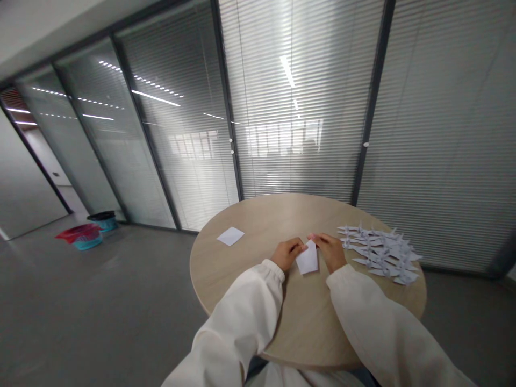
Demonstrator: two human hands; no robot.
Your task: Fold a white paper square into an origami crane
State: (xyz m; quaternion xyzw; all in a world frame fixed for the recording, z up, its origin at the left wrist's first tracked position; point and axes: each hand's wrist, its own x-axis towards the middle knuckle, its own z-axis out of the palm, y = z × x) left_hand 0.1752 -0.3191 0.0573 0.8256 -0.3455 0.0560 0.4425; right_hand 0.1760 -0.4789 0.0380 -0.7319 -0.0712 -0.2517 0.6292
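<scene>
A small folded sheet of white paper (308, 260) lies between my hands on the round wooden table (306, 333). My left hand (287, 252) pinches its left edge near the top. At the upper right edge, the fingers of my right hand (329, 251) are closed on the same paper. Right of my right hand, several folded white paper cranes (381, 252) stand in close rows. Another square of white paper (230, 236) rests flat at the table's left side.
Glass partitions with blinds (298, 107) run right behind the table. On the floor far left stand a blue bin with a red liner (85, 239) and another with a black liner (104, 220).
</scene>
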